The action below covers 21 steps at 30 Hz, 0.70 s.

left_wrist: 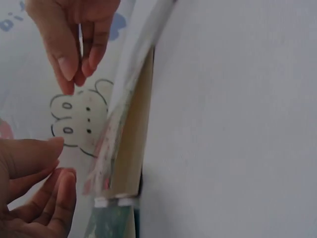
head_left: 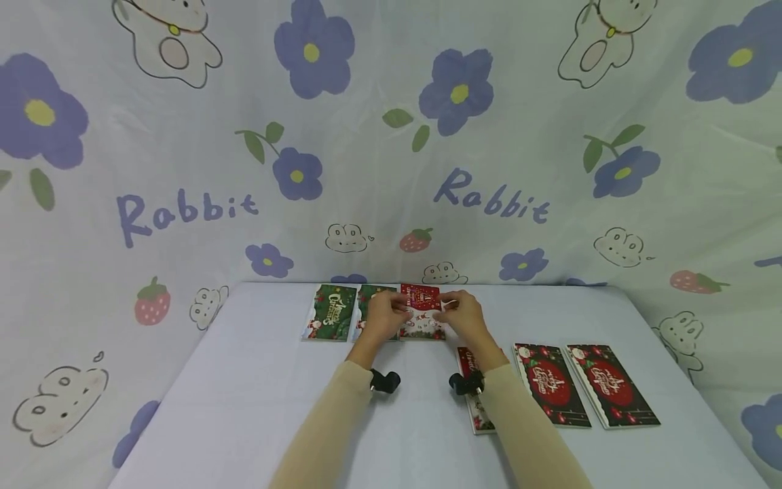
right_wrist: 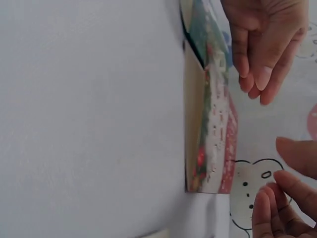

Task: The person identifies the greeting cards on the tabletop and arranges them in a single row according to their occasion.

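Observation:
A red and white Christmas booklet (head_left: 423, 326) lies flat at the back of the table, at the right end of a row. Above its left side is my left hand (head_left: 385, 316), and my right hand (head_left: 466, 316) is above its right side. Both wrist views show the fingers of each hand bent loosely, apart from the booklet (right_wrist: 218, 134), with nothing held. Two green Merry Christmas booklets lie left of it: the outer one (head_left: 332, 312) in full view, the nearer one (head_left: 362, 312) partly hidden by my left hand.
A second red booklet (head_left: 482, 422) lies nearer the front, partly under my right forearm. Right of it are two dark booklets with red circles, one (head_left: 552, 387) beside the other (head_left: 613, 387). A patterned curtain (head_left: 391, 149) hangs behind the white table (head_left: 244, 407).

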Motion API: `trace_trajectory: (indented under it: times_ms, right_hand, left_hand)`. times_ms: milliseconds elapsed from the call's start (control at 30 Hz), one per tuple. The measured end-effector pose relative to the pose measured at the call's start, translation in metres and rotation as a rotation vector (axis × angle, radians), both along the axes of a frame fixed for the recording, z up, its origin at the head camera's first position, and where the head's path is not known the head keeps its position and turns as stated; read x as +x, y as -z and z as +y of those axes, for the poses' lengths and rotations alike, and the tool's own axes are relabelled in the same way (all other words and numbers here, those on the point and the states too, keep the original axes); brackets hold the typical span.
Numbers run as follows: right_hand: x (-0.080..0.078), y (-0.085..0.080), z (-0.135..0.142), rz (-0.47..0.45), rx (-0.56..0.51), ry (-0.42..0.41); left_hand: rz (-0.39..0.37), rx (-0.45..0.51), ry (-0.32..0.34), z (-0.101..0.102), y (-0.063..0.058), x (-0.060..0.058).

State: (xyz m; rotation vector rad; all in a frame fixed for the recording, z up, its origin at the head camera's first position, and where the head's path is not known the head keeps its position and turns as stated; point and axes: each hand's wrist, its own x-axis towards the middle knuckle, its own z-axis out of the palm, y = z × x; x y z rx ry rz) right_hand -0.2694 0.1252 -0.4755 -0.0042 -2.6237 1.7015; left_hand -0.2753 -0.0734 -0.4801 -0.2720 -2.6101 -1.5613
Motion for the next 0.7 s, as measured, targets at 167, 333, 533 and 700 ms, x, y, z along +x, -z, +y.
trace_trajectory:
  times_ms: [167,333,533,700]
  right_hand:
    - [0.009,-0.006,0.013,0.026,-0.085,-0.024]
    - [0.019,-0.007,0.032,0.05,-0.147,-0.042]
    - [0.033,-0.008,0.054,0.065,-0.166,-0.027]
    - [0.043,-0.008,0.07,0.073,-0.158,-0.007]
  left_hand:
    - [0.015,0.045,0.038,0.008,-0.003,0.008]
    - [-0.005,0.08,0.078,0.019,-0.004,0.017]
    - [0.008,0.112,0.129,0.037,-0.002,0.03]
    - [-0.022,0.129,0.159,0.051,0.001,0.041]
